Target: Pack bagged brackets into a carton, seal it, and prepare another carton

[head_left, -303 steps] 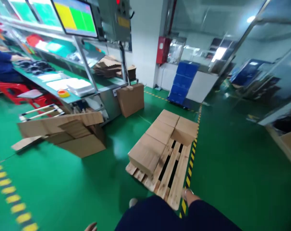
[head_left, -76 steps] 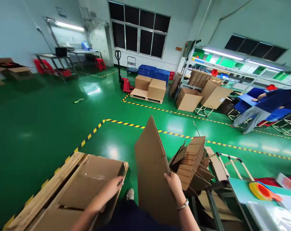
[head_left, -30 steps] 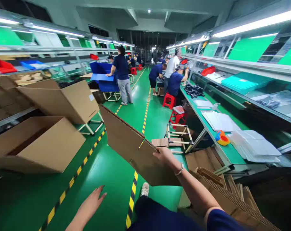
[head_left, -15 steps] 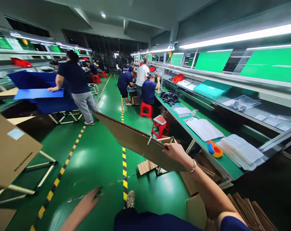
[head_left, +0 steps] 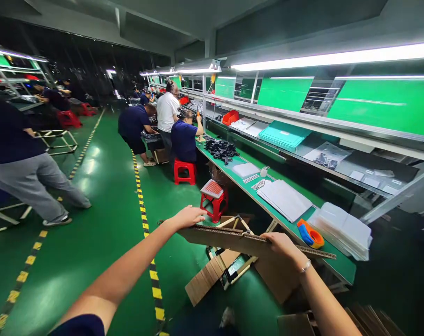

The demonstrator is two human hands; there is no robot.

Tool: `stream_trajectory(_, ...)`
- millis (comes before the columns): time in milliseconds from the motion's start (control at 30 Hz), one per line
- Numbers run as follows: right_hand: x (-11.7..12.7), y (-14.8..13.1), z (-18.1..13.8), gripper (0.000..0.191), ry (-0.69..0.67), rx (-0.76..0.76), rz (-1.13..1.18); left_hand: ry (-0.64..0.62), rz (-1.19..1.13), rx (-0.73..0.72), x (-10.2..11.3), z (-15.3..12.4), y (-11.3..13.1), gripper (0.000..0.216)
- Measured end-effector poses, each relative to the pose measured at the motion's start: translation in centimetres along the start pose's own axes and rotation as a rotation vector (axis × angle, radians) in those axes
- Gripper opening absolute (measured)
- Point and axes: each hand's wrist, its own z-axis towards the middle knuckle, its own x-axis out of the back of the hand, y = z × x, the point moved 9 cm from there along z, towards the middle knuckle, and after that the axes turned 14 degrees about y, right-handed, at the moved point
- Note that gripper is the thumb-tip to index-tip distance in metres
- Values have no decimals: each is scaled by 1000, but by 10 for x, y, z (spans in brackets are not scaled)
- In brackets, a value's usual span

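Note:
I hold a flattened brown cardboard box (head_left: 229,238) nearly level in front of me, seen almost edge-on. My left hand (head_left: 188,217) lies over its far left edge, fingers curled on it. My right hand (head_left: 282,244) grips its near right edge, a bracelet on the wrist. Below the cardboard stands a small metal-framed stand (head_left: 233,273) on the green floor, with cardboard strips (head_left: 203,282) beside it.
A long green workbench (head_left: 264,198) runs along the right with white sheet stacks (head_left: 285,199), a tape dispenser (head_left: 310,234) and black parts (head_left: 221,149). Red stools (head_left: 214,198) stand by it. Several workers are at the bench ahead; another person (head_left: 23,163) strides at left.
I have turned right toward the bench. The cardboard has dropped from tilted to almost flat, and my left hand, which hung free below, has come up onto its left edge.

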Motion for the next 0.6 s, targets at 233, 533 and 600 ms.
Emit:
stream_trajectory(233, -2, 51, 37, 43, 421, 115, -105, -202, -97, -30, -39, 54, -30, 37)
stream_trajectory(533, -11, 58, 43, 58, 833, 168, -48, -245, 23, -58, -37, 99, -45, 43)
stream_trajectory(600, -18, 68, 48, 50, 757, 150, -4, -259, 60, -84, -36, 106, -44, 39)
